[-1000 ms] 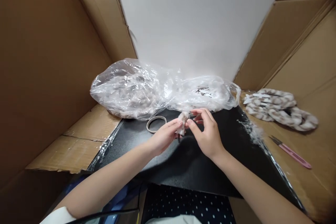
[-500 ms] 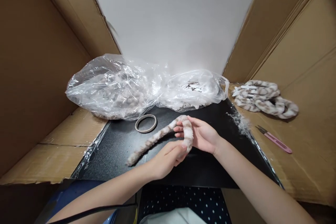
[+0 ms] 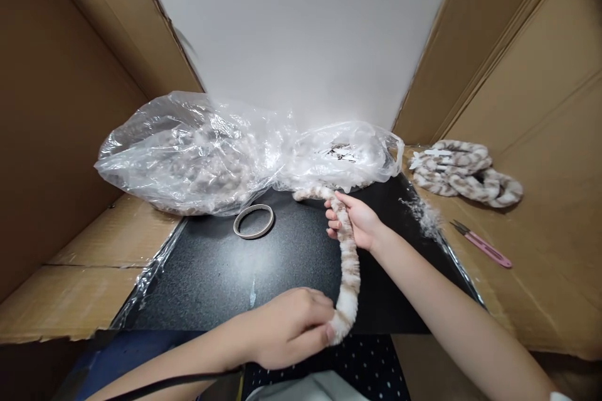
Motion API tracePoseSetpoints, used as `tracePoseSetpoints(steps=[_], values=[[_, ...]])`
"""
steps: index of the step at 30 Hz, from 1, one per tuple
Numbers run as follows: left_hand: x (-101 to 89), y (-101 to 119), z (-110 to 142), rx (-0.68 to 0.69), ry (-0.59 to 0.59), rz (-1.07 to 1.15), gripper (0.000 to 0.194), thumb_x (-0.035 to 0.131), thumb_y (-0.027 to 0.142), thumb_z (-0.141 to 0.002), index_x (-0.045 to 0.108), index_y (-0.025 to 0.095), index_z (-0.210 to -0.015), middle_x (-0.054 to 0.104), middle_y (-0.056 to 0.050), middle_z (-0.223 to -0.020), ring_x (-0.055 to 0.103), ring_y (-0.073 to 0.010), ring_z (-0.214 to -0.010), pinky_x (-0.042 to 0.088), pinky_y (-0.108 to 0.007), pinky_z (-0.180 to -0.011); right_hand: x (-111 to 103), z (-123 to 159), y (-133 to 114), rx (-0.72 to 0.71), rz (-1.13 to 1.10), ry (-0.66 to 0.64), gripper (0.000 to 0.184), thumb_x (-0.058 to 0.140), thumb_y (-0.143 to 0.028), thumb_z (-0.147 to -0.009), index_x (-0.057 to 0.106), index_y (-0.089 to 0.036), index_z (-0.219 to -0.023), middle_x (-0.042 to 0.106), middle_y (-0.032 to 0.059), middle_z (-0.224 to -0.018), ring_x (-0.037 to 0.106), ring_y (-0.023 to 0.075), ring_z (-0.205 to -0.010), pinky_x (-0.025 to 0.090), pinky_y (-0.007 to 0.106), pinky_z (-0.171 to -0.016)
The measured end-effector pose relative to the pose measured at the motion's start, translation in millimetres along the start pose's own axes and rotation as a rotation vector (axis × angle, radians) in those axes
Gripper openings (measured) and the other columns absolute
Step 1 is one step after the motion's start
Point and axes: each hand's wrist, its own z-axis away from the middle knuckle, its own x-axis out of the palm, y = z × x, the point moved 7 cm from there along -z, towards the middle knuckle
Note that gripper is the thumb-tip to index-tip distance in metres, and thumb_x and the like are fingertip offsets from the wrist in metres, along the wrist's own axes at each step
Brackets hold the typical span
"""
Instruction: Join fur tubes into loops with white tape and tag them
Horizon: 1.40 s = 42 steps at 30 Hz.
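Note:
A long furry tube (image 3: 348,257), white with brown-grey patches, runs between my two hands over the front of the black table. My left hand (image 3: 296,326) grips its lower end near the table's front edge, fingers closed round it. Farther up, my right hand (image 3: 355,219) has its thumb and curled fingers around the tube. The far end bends left past that hand and reaches the plastic bags. To the left on the tabletop lies a pale tape roll or ring (image 3: 254,222), touched by neither hand.
Clear plastic bags (image 3: 188,163) with furry pieces stand along the back. At the right, on cardboard, are finished-looking furry loops (image 3: 470,172) with white tags and pink-handled thread snips (image 3: 484,247). Loose fluff (image 3: 426,216) lies by the table's right edge. Cardboard walls (image 3: 531,75) flank both sides.
My left hand has drawn its end of the furry tube down towards me, straightening the bend. The other end has slid up from the lower left to the bags. My right hand stays near its place.

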Motion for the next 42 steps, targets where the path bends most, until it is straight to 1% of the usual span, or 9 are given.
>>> tracePoseSetpoints(steps=[5, 9, 13, 16, 21, 28, 34, 38, 42], values=[[-43.9, -35, 3, -0.185, 0.273, 0.122, 0.02, 0.054, 0.035, -0.09, 0.065, 0.02, -0.098, 0.065, -0.007, -0.095, 0.057, -0.0211, -0.09, 0.043, -0.032, -0.083, 23, 4, -22, -0.178, 0.062, -0.16, 0.031, 0.034, -0.029, -0.095, 0.053, -0.018, -0.074, 0.045, -0.0071, -0.049, 0.037, 0.0057, -0.035, 0.047, 0.021, -0.05], [-101.6, -57, -8, -0.171, 0.574, 0.665, 0.042, 0.053, 0.048, -0.089, 0.059, 0.021, -0.121, 0.061, -0.01, -0.125, 0.052, -0.0251, -0.118, 0.038, -0.037, -0.101, 44, 11, -37, -0.361, 0.199, -0.31, 0.027, 0.04, -0.028, -0.089, 0.057, -0.016, -0.071, 0.048, -0.006, -0.049, 0.04, 0.0057, -0.036, 0.049, 0.022, -0.053], [-153.8, -46, -36, 0.004, 0.677, 1.123, 0.041, 0.041, 0.05, -0.095, 0.062, 0.015, -0.096, 0.067, -0.006, -0.083, 0.063, -0.0184, -0.084, 0.049, -0.031, -0.081, 49, 4, -35, -0.419, 0.403, -0.292, 0.021, 0.048, -0.029, -0.082, 0.059, -0.015, -0.07, 0.05, -0.0052, -0.048, 0.041, 0.0062, -0.035, 0.046, 0.022, -0.047], [-179.2, -33, -46, 0.131, 0.77, 1.332, 0.039, 0.029, 0.029, -0.102, 0.05, 0.016, -0.073, 0.04, 0.006, -0.05, 0.045, -0.0081, -0.045, 0.045, -0.021, -0.057, 44, -4, -24, -0.395, 0.485, -0.227, 0.018, 0.05, -0.029, -0.078, 0.057, -0.016, -0.069, 0.05, -0.0053, -0.047, 0.041, 0.0063, -0.035, 0.042, 0.021, -0.044], [-211.0, -29, -25, 0.168, 0.999, 1.284, 0.04, 0.025, 0.021, -0.102, 0.039, 0.018, -0.065, 0.021, 0.009, -0.048, 0.021, -0.0054, -0.034, 0.022, -0.016, -0.036, 28, -1, -2, -0.362, 0.519, -0.213, 0.027, 0.055, -0.041, -0.079, 0.052, -0.018, -0.065, 0.04, -0.0092, -0.045, 0.031, 0.0044, -0.035, 0.041, 0.022, -0.046], [-264.1, -27, 35, 0.205, 1.234, 0.997, 0.038, 0.028, 0.018, -0.098, 0.039, 0.019, -0.062, 0.02, 0.009, -0.046, 0.015, -0.0068, -0.035, 0.018, -0.017, -0.034, 5, 20, 12, -0.325, 0.68, -0.207, 0.039, 0.052, -0.054, -0.084, 0.044, -0.02, -0.067, 0.036, -0.0079, -0.057, 0.029, 0.0063, -0.047, 0.038, 0.021, -0.05], [-220.2, -57, 35, -0.102, 0.951, 0.659, 0.026, 0.052, 0.023, -0.085, 0.047, 0.017, -0.06, 0.027, 0.007, -0.05, 0.021, -0.0063, -0.04, 0.02, -0.017, -0.038, 5, 23, -6, -0.63, 1.233, -0.018, 0.01, 0.055, -0.024, -0.084, 0.063, -0.02, -0.081, 0.063, 0.0027, -0.084, 0.055, 0.0176, -0.082, 0.045, 0.034, -0.079], [-161.5, -71, 16, -0.184, 0.731, 0.493, 0.03, 0.054, 0.043, -0.088, 0.059, 0.016, -0.077, 0.027, 0.006, -0.054, 0.022, -0.0075, -0.046, 0.016, -0.019, -0.043, 7, 15, -21, -0.752, 0.926, 0.095, 0.037, 0.064, -0.032, -0.08, 0.059, -0.021, -0.115, 0.064, 0.0071, -0.105, 0.058, 0.0201, -0.094, 0.046, 0.038, -0.086], [-126.8, -64, -3, -0.177, 0.605, 0.365, 0.034, 0.051, 0.047, -0.09, 0.059, 0.016, -0.08, 0.035, 0.004, -0.06, 0.027, -0.0099, -0.053, 0.022, -0.021, -0.047, 14, 8, -25, -0.798, 0.554, 0.036, 0.039, 0.068, -0.049, -0.076, 0.065, -0.021, -0.103, 0.066, 0.0036, -0.088, 0.061, 0.0165, -0.075, 0.05, 0.032, -0.074]])
